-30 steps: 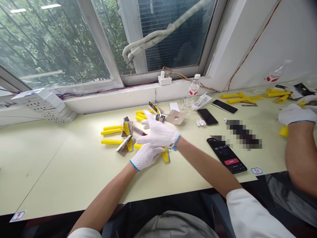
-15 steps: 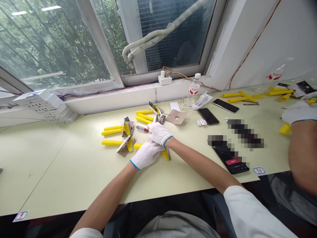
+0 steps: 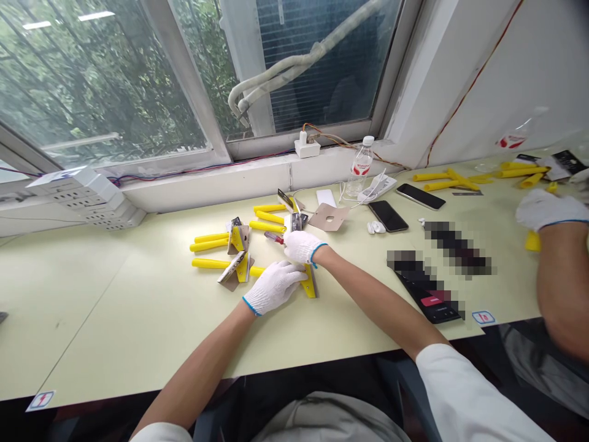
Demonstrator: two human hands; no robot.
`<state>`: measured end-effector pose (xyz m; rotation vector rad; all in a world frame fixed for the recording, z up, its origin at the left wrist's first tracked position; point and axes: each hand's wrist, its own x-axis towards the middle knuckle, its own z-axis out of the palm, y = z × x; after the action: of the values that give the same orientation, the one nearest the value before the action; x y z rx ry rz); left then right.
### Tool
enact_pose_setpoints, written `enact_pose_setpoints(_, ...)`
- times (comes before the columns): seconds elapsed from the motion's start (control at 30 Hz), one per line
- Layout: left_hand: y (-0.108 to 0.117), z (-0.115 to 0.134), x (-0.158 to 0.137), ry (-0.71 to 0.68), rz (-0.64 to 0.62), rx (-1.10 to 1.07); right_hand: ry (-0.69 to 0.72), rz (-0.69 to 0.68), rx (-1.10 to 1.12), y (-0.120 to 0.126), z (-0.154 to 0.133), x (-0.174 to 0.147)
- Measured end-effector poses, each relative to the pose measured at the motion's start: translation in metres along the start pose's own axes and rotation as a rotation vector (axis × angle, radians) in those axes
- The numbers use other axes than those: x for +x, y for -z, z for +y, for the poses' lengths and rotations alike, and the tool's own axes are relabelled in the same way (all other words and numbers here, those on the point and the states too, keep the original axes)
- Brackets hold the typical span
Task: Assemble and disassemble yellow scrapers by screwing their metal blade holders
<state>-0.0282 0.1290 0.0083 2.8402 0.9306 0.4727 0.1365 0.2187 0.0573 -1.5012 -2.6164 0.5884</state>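
Observation:
My left hand (image 3: 277, 286), in a white knit glove, is closed over a yellow scraper (image 3: 311, 286) lying on the table; its handle end shows to the left and its blade end to the right. Just above it my right hand (image 3: 304, 247), gloved too, has its fingers closed at the red end of a small screwdriver (image 3: 275, 237) with a clear handle. The screwdriver's shaft is not visible. To the left lie a yellow scraper (image 3: 238, 267) and another scraper (image 3: 238, 239), each with a card at the head. Beyond my right hand are more yellow scrapers (image 3: 269, 226) with printed cards.
A brown card (image 3: 329, 217), a dark phone (image 3: 389, 215), a second phone (image 3: 420, 196) and a water bottle (image 3: 359, 167) stand or lie to the right. White boxes (image 3: 87, 196) are stacked back left. A co-worker's gloved hand (image 3: 550, 207) is at far right.
My right hand has shifted slightly right, away from my left hand, and the screwdriver has moved with it. My left hand has stayed on the scraper.

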Motion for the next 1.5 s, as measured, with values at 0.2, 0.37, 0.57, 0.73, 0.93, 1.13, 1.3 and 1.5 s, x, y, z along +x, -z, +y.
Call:
enact_pose_setpoints(0.2,0.005,0.002,0.000,0.000,-0.051,0.003,0.197,0.232,0.507,0.057,0.003,-0.024)
enact_pose_setpoints(0.37,0.004,0.002,0.001,0.002,-0.041,0.002,0.193,0.425,1.090,0.085,-0.001,-0.048)
enact_pose_setpoints(0.57,0.003,0.001,0.000,0.010,-0.030,-0.010,0.219,0.673,0.867,0.095,-0.007,-0.069)
enact_pose_setpoints(0.73,0.004,0.002,0.000,0.003,-0.036,0.003,0.227,0.673,0.753,0.099,-0.018,-0.079)
enact_pose_setpoints(0.93,0.005,0.003,0.001,-0.005,-0.033,0.013,0.172,0.613,0.712,0.082,-0.020,-0.065)
enact_pose_setpoints(1.13,0.005,0.002,0.001,-0.003,-0.039,0.022,0.164,0.594,0.828,0.059,-0.006,-0.064)
enact_pose_setpoints(1.3,0.003,0.001,0.001,-0.014,-0.025,0.011,0.133,0.671,0.957,0.061,0.002,-0.070)
enact_pose_setpoints(1.5,0.001,-0.001,0.001,-0.022,-0.015,0.009,0.123,0.678,0.960,0.058,0.006,-0.061)
